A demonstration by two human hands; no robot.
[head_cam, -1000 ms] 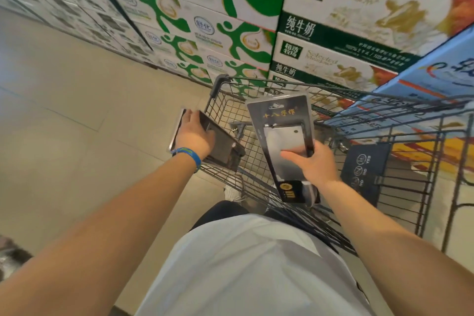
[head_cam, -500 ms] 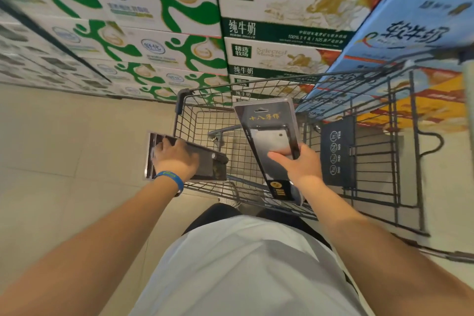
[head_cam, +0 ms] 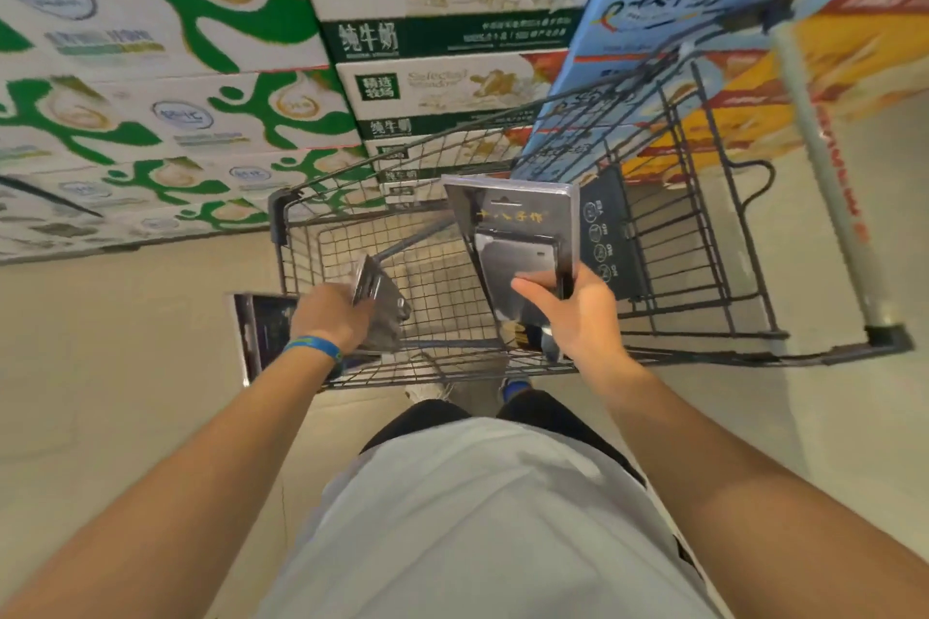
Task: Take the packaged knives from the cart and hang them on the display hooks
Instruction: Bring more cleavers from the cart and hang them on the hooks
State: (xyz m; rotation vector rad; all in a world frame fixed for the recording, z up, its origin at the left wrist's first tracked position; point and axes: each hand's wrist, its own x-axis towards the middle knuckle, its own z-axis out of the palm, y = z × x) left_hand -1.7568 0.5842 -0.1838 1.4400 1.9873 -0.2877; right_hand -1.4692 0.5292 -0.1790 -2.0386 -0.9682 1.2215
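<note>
One packaged knife (head_cam: 518, 241) is pinched upright in the right hand (head_cam: 578, 312), long axis pointing away, hang-hole end farthest from the body. Another pkg (head_cam: 261, 332) is clasped by the left hand (head_cam: 332, 317) at the cart (head_cam: 704, 236) rim. Display hooks aren't in view; a turn is prob. needed.
</note>
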